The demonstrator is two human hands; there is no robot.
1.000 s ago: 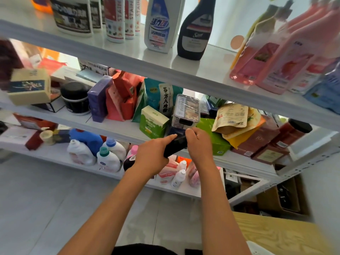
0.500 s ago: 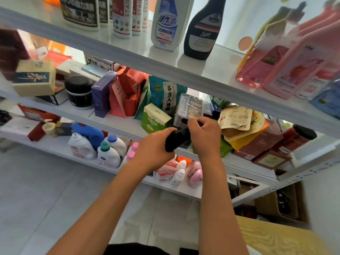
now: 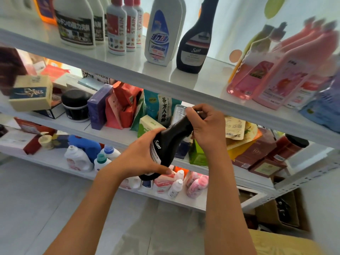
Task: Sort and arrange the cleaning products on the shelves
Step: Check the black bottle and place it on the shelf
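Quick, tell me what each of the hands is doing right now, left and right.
Left hand: grips the body of the black Sam bottle.
Right hand: fingers curled round that bottle's neck, near the top.

Left hand (image 3: 141, 159) grips a tilted black bottle (image 3: 169, 142); right hand (image 3: 206, 126) holds its neck below the shelf (image 3: 165, 80).

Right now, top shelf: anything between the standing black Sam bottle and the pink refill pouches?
Nothing. In the head view the top shelf is bare between the black Sam bottle and the pink refill pouches.
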